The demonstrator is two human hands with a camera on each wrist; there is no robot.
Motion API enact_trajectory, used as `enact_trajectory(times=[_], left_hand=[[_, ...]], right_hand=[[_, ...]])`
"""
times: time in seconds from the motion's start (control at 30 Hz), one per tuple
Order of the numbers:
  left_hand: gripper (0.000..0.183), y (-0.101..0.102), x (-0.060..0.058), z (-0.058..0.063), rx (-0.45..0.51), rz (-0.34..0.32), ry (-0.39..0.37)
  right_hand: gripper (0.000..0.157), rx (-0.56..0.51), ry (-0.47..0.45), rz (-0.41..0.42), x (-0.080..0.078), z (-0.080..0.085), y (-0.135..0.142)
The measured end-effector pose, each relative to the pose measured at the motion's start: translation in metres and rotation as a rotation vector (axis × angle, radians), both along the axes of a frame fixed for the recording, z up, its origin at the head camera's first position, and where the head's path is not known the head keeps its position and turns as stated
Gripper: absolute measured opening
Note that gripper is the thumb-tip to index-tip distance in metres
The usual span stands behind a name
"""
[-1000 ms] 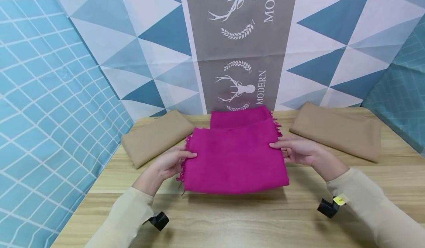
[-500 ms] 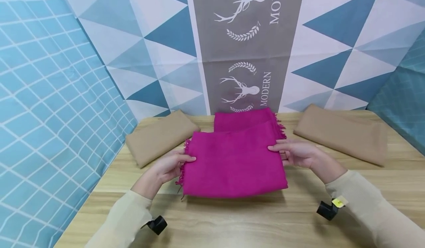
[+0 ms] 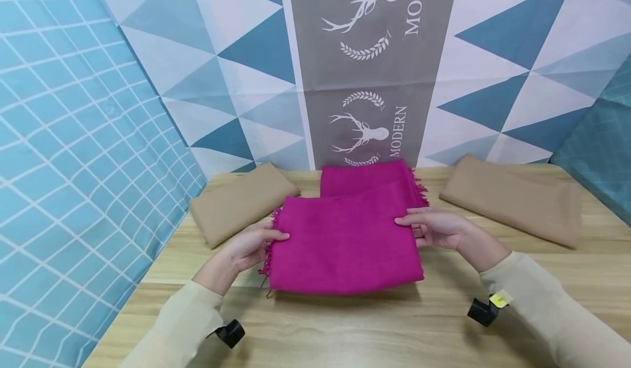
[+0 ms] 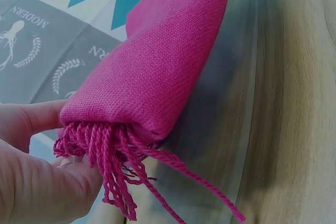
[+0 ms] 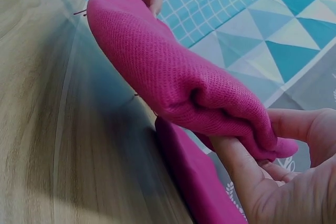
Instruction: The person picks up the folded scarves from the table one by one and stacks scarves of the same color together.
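A folded magenta scarf (image 3: 345,242) is held up between both hands, tilted, with a shadow on the wood below it. My left hand (image 3: 248,247) grips its fringed left end, thumb on top; twisted tassels hang past the fingers in the left wrist view. At the opposite end, my right hand (image 3: 439,228) pinches the scarf between thumb and fingers. The right wrist view shows the rolled folds of that end (image 5: 231,108). Behind lies more folded magenta fabric (image 3: 362,176), fringed on its right side and partly hidden by the held scarf.
A tan folded cloth (image 3: 241,203) lies at the back left of the wooden table (image 3: 335,335), and another tan cloth (image 3: 512,198) at the back right. A patterned curtain (image 3: 365,72) hangs behind the table. Blue checked fabric (image 3: 74,138) borders the left side.
Both hands have carried the scarf slightly left relative to the table and a little nearer to me, keeping their grip. The head view has turned slightly left.
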State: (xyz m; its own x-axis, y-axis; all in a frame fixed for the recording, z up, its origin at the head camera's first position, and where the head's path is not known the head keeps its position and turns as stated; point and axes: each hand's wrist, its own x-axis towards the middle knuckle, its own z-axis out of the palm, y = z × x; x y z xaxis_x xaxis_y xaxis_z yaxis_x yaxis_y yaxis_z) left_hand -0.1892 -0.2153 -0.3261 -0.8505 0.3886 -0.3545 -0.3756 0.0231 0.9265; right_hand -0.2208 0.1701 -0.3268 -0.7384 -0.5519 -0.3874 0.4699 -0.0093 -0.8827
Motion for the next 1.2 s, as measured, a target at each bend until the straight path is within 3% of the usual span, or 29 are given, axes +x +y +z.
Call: enact_trajectory(times=[0.23, 0.5, 0.6, 0.73, 1.0, 1.2], left_hand=[[0.038, -0.005, 0.001, -0.001, -0.026, 0.002, 0.008], [0.022, -0.011, 0.002, -0.004, -0.006, -0.009, -0.002], [0.020, -0.013, 0.002, -0.004, -0.009, -0.004, -0.007], [0.018, -0.015, 0.003, -0.005, -0.008, -0.008, -0.008], [0.017, -0.019, 0.003, -0.009, 0.015, -0.021, -0.003], [0.017, -0.023, 0.003, -0.010, 0.010, -0.033, -0.001]], right_hand=[[0.040, 0.028, -0.001, -0.006, 0.000, -0.002, -0.004], [0.045, 0.050, 0.010, 0.013, -0.002, -0.005, -0.010], [0.061, 0.047, 0.005, 0.013, -0.001, -0.007, -0.011], [0.068, 0.042, -0.002, 0.015, -0.001, -0.009, -0.012], [0.038, 0.043, 0.004, 0.025, -0.003, -0.011, -0.016], [0.042, 0.060, 0.009, 0.028, -0.004, -0.014, -0.020]])
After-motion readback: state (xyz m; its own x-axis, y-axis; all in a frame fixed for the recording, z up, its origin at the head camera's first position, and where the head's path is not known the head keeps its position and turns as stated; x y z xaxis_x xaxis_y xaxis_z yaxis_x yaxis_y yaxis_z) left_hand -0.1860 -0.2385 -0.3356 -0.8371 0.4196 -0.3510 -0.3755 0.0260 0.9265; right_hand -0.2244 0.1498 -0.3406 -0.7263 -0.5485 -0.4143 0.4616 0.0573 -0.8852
